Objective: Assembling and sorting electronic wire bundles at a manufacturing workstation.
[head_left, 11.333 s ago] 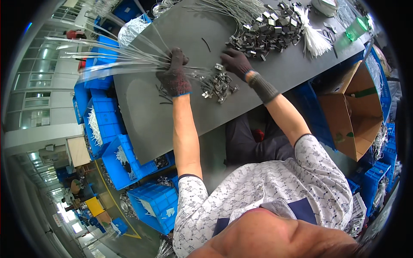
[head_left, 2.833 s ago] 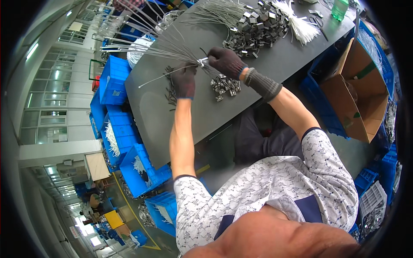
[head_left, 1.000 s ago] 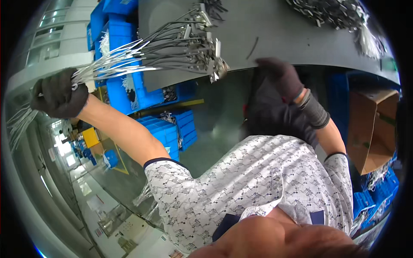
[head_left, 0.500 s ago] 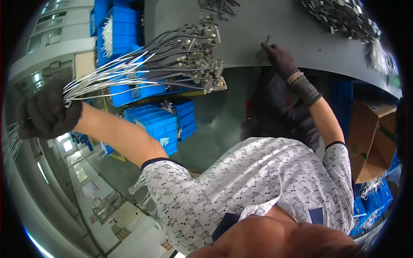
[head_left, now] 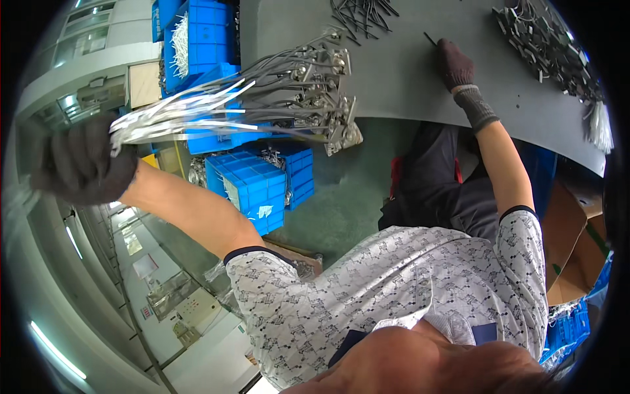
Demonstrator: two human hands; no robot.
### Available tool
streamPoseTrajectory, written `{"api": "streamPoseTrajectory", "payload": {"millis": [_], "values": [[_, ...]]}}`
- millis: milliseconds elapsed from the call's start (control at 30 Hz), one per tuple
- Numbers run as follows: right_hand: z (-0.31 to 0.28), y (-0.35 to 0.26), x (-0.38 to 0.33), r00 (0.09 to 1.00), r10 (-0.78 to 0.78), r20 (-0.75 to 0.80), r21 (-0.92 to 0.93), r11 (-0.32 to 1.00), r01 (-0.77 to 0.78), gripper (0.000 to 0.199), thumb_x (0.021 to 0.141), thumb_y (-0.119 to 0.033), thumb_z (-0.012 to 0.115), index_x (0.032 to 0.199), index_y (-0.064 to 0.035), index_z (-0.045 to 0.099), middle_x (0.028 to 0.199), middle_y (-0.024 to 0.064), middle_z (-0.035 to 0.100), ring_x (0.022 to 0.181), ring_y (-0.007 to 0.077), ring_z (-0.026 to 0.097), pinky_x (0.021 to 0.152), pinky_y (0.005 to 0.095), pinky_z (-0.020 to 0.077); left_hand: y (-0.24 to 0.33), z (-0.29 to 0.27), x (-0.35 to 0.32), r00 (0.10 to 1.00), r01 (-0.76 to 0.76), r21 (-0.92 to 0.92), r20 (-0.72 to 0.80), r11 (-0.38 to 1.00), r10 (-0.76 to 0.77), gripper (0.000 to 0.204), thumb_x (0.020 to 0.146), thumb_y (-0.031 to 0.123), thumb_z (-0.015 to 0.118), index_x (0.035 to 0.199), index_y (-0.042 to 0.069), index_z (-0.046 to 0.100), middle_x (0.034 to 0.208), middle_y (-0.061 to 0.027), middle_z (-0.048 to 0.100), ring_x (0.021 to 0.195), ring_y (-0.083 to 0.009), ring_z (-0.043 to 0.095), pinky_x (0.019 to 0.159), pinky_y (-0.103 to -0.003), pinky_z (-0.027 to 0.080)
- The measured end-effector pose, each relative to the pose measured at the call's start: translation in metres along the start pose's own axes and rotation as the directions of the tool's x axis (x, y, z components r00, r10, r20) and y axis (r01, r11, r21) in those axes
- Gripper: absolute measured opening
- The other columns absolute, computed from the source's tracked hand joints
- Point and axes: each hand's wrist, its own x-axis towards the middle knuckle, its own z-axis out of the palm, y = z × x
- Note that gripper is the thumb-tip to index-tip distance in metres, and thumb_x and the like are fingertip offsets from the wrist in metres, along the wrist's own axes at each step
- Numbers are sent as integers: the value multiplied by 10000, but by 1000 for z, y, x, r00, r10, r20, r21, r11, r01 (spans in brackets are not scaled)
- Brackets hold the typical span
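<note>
My left hand (head_left: 82,161), in a dark glove, is stretched far out to the left and grips a bundle of thin metal wires (head_left: 216,108). The wires fan out to the right and end in small metal clips (head_left: 331,98) that hang past the edge of the grey table (head_left: 407,72). My right hand (head_left: 454,64), also gloved, rests on the table top with its fingertips on a thin dark strip (head_left: 430,39). Whether it grips the strip is unclear.
A pile of dark thin pieces (head_left: 361,12) lies at the table's far edge, and a heap of metal clips (head_left: 541,39) at the upper right. Blue plastic crates (head_left: 252,184) stand on the floor to the left. Cardboard boxes (head_left: 571,249) sit at the right.
My left hand has swung the wire bundle off the table and out to the left. My right hand has moved up from the table's edge onto the table top.
</note>
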Motion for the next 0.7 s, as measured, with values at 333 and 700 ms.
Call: {"api": "streamPoseTrajectory", "payload": {"millis": [333,700], "values": [[-10,0,4,1000,5,-28,136,991,-1,197,967,-282,552,1121,-166,592,1053,117,676,892,388,671,696,480,535,-193,147,4,215,724,-665,-34,183,-976,258,954,285,551,952,30,583,607,24,311,475,-110,204,473,-304,197],[-16,-15,10,995,-4,-100,209,978,25,215,913,-205,622,1123,-166,616,1064,83,682,859,356,680,674,442,541,-463,189,-19,229,973,-72,433,219,-872,386,943,273,658,1144,-50,593,1020,-161,645,944,-289,646,937,-501,552]]}}
